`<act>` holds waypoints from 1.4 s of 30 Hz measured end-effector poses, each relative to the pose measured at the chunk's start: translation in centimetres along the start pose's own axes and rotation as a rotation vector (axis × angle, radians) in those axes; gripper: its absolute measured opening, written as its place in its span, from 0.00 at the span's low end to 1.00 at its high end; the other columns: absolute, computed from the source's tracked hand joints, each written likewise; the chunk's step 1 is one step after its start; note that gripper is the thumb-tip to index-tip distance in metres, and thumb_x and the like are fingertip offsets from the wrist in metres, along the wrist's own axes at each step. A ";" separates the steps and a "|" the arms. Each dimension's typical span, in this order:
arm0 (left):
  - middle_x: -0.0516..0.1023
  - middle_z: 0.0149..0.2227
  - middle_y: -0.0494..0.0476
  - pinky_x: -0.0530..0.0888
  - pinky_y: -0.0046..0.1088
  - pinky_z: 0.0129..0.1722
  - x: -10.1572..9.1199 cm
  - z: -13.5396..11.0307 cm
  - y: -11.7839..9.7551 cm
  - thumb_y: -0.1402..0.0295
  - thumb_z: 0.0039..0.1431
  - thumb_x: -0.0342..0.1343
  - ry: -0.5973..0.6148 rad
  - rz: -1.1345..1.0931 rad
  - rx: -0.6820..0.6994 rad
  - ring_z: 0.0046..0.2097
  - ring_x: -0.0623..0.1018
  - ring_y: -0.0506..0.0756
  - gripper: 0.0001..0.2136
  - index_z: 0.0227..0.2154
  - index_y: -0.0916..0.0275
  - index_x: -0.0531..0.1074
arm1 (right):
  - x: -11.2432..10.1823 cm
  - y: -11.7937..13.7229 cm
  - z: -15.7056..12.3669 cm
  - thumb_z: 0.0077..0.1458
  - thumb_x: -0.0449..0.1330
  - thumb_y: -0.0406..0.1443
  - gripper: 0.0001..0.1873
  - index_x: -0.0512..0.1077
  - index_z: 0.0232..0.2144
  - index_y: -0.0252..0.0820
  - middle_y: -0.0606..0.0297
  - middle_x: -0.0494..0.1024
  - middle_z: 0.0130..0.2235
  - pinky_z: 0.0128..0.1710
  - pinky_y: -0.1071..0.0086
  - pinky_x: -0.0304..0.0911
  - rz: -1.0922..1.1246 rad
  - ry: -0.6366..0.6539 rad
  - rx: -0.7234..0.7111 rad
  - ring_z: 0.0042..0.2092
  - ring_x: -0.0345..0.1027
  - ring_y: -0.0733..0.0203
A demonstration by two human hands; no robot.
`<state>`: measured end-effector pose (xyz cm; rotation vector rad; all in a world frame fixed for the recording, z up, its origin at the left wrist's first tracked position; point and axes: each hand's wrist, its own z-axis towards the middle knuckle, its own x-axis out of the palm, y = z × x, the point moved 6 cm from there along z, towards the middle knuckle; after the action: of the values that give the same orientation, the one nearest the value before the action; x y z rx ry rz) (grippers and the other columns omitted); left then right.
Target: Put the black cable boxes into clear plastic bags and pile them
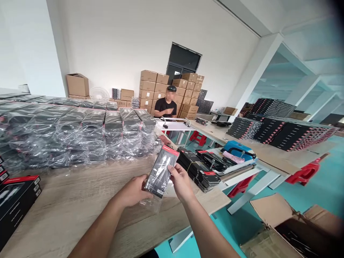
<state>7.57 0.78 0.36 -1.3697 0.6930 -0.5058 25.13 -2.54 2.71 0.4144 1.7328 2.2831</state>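
Observation:
Both hands hold a flat black box with a red top edge (pixel 160 173), tilted above the wooden table. It is in a clear plastic bag whose loose end hangs below the box. My left hand (pixel 135 190) grips its lower left corner, the fingertips partly hidden behind it. On the right edge, my right hand (pixel 181 179) has its thumb on the front face and its other fingers behind. Just beyond my right hand lies a banded stack of black flat packs (pixel 197 168). Plastic-wrapped black boxes (pixel 113 132) stand in rows beyond my left hand.
More black boxes (pixel 20 197) are at the table's left edge. An open carton (pixel 285 225) stands on the floor at right, near red stools (pixel 306 170). A blue case (pixel 238 148) sits beyond the banded stack. Across the tables is a person (pixel 165 105) before stacked cartons (pixel 147 86).

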 end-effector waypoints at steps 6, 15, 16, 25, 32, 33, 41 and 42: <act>0.80 0.37 0.57 0.70 0.30 0.37 2.4 0.9 -0.7 0.66 0.51 0.59 -0.062 0.120 0.070 0.38 0.77 0.57 0.16 0.44 0.62 0.72 | 0.2 -2.5 -3.6 0.54 0.58 0.48 0.19 0.70 0.44 0.46 0.61 0.76 0.42 0.39 0.64 0.68 0.064 0.004 -0.002 0.40 0.71 0.56; 0.74 0.33 0.53 0.69 0.30 0.36 2.1 1.4 0.2 0.54 0.58 0.50 -0.168 0.167 0.054 0.33 0.72 0.53 0.35 0.65 0.60 0.46 | -3.7 -0.5 5.5 0.51 0.59 0.51 0.19 0.69 0.33 0.40 0.66 0.73 0.27 0.18 0.74 0.55 0.079 -0.108 0.097 0.21 0.60 0.69; 0.74 0.33 0.53 0.69 0.30 0.36 1.7 1.5 0.4 0.53 0.58 0.49 -0.193 0.203 0.043 0.33 0.72 0.54 0.34 0.64 0.60 0.49 | -3.9 0.5 8.0 0.54 0.56 0.50 0.18 0.69 0.34 0.40 0.66 0.72 0.27 0.17 0.74 0.54 -0.014 -0.121 0.101 0.20 0.59 0.69; 0.75 0.30 0.54 0.67 0.29 0.32 -0.1 2.6 2.0 0.58 0.58 0.49 -0.250 0.426 0.060 0.29 0.72 0.53 0.21 0.51 0.62 0.71 | -0.5 4.6 19.8 0.52 0.60 0.45 0.15 0.75 0.35 0.39 0.59 0.77 0.31 0.32 0.69 0.63 -0.420 -0.189 0.087 0.34 0.70 0.57; 0.78 0.34 0.58 0.69 0.32 0.40 -2.6 2.6 2.2 0.67 0.54 0.52 -0.463 0.435 0.042 0.36 0.75 0.56 0.13 0.39 0.62 0.78 | 1.1 6.5 10.4 0.59 0.46 0.45 0.23 0.74 0.37 0.35 0.53 0.78 0.38 0.42 0.63 0.62 -0.527 -0.327 -0.326 0.41 0.69 0.52; 0.78 0.35 0.58 0.69 0.32 0.40 -2.8 2.6 2.0 0.70 0.53 0.51 -0.485 0.385 0.054 0.37 0.75 0.56 0.12 0.37 0.62 0.78 | 3.7 6.6 8.7 0.59 0.48 0.46 0.22 0.75 0.37 0.36 0.56 0.78 0.36 0.40 0.63 0.63 -0.518 -0.186 -0.393 0.38 0.69 0.54; 0.75 0.28 0.57 0.68 0.30 0.32 -6.4 1.4 1.7 0.60 0.47 0.61 -0.696 0.213 -0.009 0.31 0.73 0.54 0.11 0.17 0.60 0.76 | 31.1 7.3 -8.7 0.56 0.57 0.45 0.24 0.65 0.54 0.45 0.57 0.70 0.54 0.54 0.58 0.59 -0.511 0.918 -0.730 0.55 0.62 0.53; 0.74 0.26 0.56 0.67 0.29 0.31 -6.5 1.1 1.8 0.60 0.47 0.61 -0.688 0.159 -0.009 0.29 0.72 0.53 0.12 0.17 0.61 0.75 | 33.8 6.8 -10.5 0.55 0.57 0.49 0.33 0.59 0.59 0.44 0.55 0.64 0.60 0.57 0.55 0.56 -0.543 0.991 -0.757 0.60 0.56 0.50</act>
<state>3.66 6.34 -0.33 -1.3682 0.2323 0.1067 -10.28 -1.53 9.16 -1.3251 0.8413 2.5599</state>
